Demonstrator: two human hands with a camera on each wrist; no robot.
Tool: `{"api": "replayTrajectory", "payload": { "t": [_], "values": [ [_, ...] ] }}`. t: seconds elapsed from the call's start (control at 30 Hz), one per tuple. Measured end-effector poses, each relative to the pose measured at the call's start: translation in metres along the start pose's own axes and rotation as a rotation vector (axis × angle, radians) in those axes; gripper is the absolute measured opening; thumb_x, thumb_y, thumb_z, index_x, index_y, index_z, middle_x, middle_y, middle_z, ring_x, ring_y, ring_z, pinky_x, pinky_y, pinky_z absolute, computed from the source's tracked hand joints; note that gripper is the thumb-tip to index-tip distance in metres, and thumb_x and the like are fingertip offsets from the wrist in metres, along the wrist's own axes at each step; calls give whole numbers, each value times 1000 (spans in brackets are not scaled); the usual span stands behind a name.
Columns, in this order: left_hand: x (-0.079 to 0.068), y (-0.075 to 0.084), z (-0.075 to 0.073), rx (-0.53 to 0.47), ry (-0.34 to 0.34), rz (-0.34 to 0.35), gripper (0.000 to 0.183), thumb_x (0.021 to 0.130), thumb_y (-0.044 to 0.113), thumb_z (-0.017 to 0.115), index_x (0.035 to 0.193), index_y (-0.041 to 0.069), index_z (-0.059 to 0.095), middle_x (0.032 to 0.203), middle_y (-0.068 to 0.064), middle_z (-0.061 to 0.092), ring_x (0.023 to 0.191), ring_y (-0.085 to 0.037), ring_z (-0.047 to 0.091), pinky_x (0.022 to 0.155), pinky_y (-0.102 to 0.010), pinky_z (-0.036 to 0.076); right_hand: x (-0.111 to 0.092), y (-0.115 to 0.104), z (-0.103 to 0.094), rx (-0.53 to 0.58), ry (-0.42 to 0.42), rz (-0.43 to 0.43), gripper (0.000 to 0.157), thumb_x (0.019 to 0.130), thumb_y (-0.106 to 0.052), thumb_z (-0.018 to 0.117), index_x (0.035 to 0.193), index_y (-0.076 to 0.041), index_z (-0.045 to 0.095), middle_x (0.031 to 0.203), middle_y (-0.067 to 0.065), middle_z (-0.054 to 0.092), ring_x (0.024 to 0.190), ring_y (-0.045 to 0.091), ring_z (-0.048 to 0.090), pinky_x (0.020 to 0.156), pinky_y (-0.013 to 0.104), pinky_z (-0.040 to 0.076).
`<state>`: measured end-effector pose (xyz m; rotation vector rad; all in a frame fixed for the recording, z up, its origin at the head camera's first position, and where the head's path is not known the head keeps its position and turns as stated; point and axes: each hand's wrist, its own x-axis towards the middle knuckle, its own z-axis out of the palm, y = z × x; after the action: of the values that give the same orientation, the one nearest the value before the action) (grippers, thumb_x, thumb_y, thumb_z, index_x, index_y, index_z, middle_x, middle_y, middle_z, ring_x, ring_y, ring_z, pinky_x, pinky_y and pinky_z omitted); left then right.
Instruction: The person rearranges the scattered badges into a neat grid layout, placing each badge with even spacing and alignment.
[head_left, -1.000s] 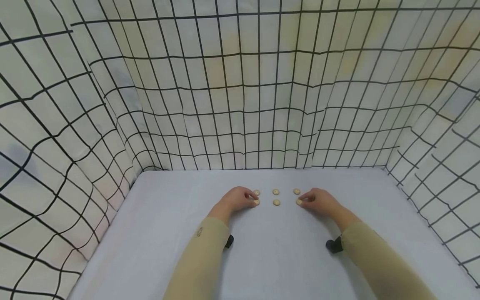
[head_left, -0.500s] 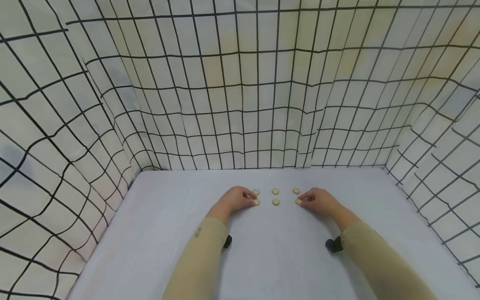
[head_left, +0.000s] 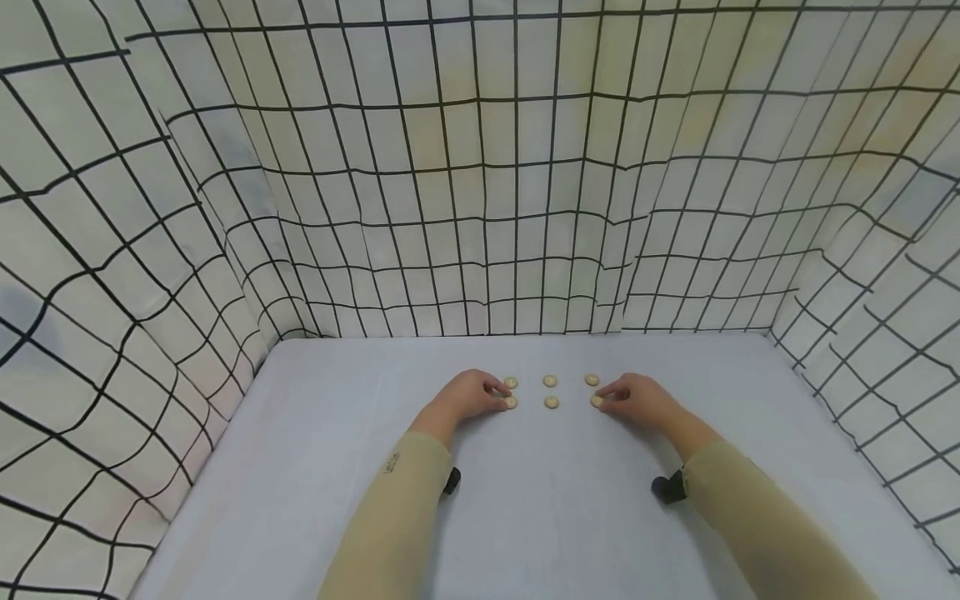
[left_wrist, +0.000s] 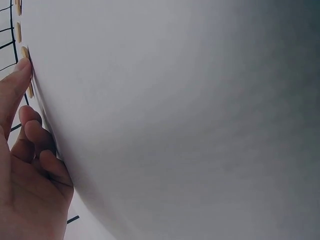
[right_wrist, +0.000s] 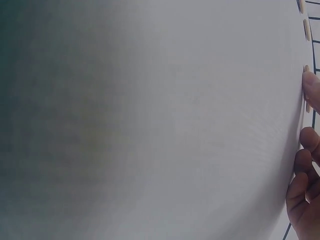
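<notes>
Several small round pale wooden discs, button-like with faint marks in the middle, lie flat in two rows of three. My left hand (head_left: 472,395) has thumb and index finger at the edge of the front-left disc (head_left: 512,402); the thumb (left_wrist: 20,70) touches it in the left wrist view, other fingers curled. Opposite it, my right hand (head_left: 636,395) holds the front-right disc (head_left: 597,402) between thumb and index finger, partly covering it. Between the hands lies the front middle disc (head_left: 552,402). Behind are the back-left (head_left: 511,382), back-middle (head_left: 550,381) and back-right (head_left: 592,380) discs.
The discs lie on a white-covered table (head_left: 540,508). Walls of white cloth with a black grid (head_left: 517,192) rise at the back and both sides. Black wrist cameras (head_left: 669,488) sit by the tan sleeves (head_left: 390,508).
Both hands keep their places at the front outer discs, and the discs stay in the same layout. Only the head view shifts slightly.
</notes>
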<state>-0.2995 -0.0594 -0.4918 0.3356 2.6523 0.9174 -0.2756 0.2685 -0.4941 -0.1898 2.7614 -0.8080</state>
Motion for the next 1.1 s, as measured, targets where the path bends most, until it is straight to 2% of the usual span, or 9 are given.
{"api": "replayTrajectory", "payload": {
  "t": [0.37,0.6,0.77,0.9,1.1],
  "values": [
    [-8,-7,-3,6,16,12,22,84,28,80,105,26,78,98,5,64,90,-15,52,86,-35,43,4,-1,4,12,-6,-23,33,88,-29,75,119,-18,73,112,6,63,103,24,57,90,45,47],
    [-6,-8,-3,-30,18,6,22,83,30,80,104,26,78,98,3,64,89,-16,53,83,-35,44,7,1,4,10,-10,-10,33,88,-31,75,119,-19,73,111,5,63,101,24,56,89,45,47],
    [-2,-9,-5,-85,17,-16,21,88,37,75,105,26,77,98,3,64,85,-15,55,77,-33,45,8,2,3,8,-8,-6,36,88,-34,75,121,-20,72,112,5,63,101,23,56,89,44,46],
    [-3,-10,-6,-125,2,-19,28,93,44,67,111,24,74,95,3,65,80,-15,59,73,-33,47,6,3,2,28,-8,31,46,87,-39,75,128,-21,69,111,7,62,99,24,54,85,42,47],
    [-13,-7,-12,-100,13,6,32,95,49,63,114,25,73,96,2,64,82,-17,59,73,-35,47,-1,5,2,42,23,35,50,91,-43,69,135,-21,63,105,6,61,92,21,55,74,36,48]
  ]
}}
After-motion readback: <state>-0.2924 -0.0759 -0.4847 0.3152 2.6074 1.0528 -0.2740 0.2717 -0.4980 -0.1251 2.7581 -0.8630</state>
